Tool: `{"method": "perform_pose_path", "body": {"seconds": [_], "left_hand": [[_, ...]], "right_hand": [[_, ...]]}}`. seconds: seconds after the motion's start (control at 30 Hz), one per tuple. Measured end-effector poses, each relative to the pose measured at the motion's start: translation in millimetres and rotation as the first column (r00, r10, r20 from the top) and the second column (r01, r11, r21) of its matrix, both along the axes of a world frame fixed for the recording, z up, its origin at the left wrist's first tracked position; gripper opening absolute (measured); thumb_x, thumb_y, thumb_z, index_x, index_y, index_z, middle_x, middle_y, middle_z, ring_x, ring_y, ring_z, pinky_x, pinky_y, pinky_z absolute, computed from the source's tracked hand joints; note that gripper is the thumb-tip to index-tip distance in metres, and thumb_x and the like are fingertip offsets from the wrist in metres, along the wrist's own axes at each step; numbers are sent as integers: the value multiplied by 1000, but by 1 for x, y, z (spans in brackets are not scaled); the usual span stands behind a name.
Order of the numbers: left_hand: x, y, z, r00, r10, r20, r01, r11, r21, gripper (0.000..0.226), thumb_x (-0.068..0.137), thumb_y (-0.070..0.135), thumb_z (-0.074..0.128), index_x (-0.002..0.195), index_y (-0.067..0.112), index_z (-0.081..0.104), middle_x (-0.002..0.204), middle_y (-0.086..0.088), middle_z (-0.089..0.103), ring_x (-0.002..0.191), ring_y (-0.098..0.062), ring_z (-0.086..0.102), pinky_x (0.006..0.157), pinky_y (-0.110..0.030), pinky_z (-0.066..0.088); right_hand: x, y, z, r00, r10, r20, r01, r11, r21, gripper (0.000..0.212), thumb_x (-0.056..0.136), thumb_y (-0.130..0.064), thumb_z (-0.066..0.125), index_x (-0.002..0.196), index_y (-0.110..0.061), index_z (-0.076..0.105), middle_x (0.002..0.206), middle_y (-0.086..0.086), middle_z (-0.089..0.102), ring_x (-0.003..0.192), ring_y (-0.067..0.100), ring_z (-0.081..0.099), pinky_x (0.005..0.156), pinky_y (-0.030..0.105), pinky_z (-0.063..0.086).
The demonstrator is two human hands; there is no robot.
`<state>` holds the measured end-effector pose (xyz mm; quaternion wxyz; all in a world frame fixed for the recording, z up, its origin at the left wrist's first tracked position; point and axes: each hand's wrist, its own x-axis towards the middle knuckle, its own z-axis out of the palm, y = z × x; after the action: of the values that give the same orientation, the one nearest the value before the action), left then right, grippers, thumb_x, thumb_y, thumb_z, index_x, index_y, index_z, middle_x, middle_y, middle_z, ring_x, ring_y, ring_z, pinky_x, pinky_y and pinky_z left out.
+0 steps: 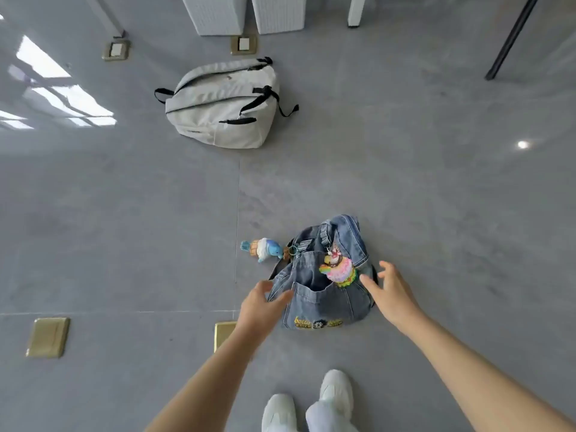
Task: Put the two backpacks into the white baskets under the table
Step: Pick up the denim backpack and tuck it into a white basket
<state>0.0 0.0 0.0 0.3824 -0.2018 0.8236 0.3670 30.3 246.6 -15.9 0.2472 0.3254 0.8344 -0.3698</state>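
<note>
Two hands, left and right, flank the denim bag on the floor, each grip spread and holding nothing, probably because it's floppy; grey bag lies nearer the baskets, so neither's stowed yet

Bright, even daylight. Window glare on glossy floor far left of left hand; small lamp hotspot beyond right hand. Shadows soft. Wide-angle bending at edges, slight overall softness.

Denim backpack, grey backpack on floor
</note>
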Motion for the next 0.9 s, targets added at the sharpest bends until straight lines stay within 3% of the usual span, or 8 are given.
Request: {"method": "perform_pose_path", "body": {"seconds": [0.07,0.3,0.4,0.47,0.57,0.67,0.8,0.9], "left_hand": [[-7,4,-47,1000,-9,25,9,1000,-15,61,85,47,61,135,15,47,139,-7,52,119,-28,56,96,-43,50],[-37,13,-217,964,-230,130,249,956,-157,69,84,52,60,137,10,43,140,-11,52,126,-29,50,102,-38,43],[-42,17,-262,947,-279,158,304,938,-164,81,68,72,58,126,16,50,129,-8,59,115,-27,55,97,-43,47],[-45,21,-280,940,-304,158,331,925,-185,98,59,82,53,133,19,44,138,-6,53,125,-30,49,104,-49,40],[-48,29,-293,934,-309,178,344,912,-223,109,56,78,61,144,23,27,144,-4,48,133,-32,42,109,-52,30],[-49,32,-290,942,-268,202,311,923,-226,84,55,58,74,125,21,45,123,-3,60,116,-30,55,99,-45,40],[-35,32,-258,920,-306,246,350,922,-164,50,62,32,79,97,13,49,98,-6,56,87,-24,57,75,-33,53],[-17,23,-232,925,-320,203,353,923,-154,54,58,32,81,103,13,59,100,-5,63,89,-23,59,75,-33,53]], "right_hand": [[-13,2,-43,1000,-7,-5,7,1000,9,73,90,-43,58,145,-5,30,144,16,45,129,31,46,96,35,39],[-59,13,-200,999,-47,0,47,997,57,98,83,-47,67,150,0,13,154,23,27,142,37,27,115,48,27],[-71,13,-231,998,-25,-56,38,969,244,80,84,-43,67,138,6,34,141,26,44,130,41,42,104,46,37],[-77,12,-239,989,-18,-145,60,954,293,63,84,-40,68,121,5,45,124,25,56,113,42,54,88,44,44],[-83,15,-246,976,-116,-185,149,973,175,51,86,-36,66,111,2,45,109,20,60,101,38,58,73,35,39],[-79,12,-239,976,-142,-167,156,985,72,39,91,-35,60,104,0,49,98,16,58,99,38,59,69,31,32],[-52,9,-219,991,-63,-115,67,997,31,31,94,-38,53,93,-7,54,93,20,66,93,39,63,71,35,45],[-33,7,-193,994,-36,-101,37,999,6,31,95,-37,51,89,-7,59,92,18,70,89,37,66,73,38,51]]}}
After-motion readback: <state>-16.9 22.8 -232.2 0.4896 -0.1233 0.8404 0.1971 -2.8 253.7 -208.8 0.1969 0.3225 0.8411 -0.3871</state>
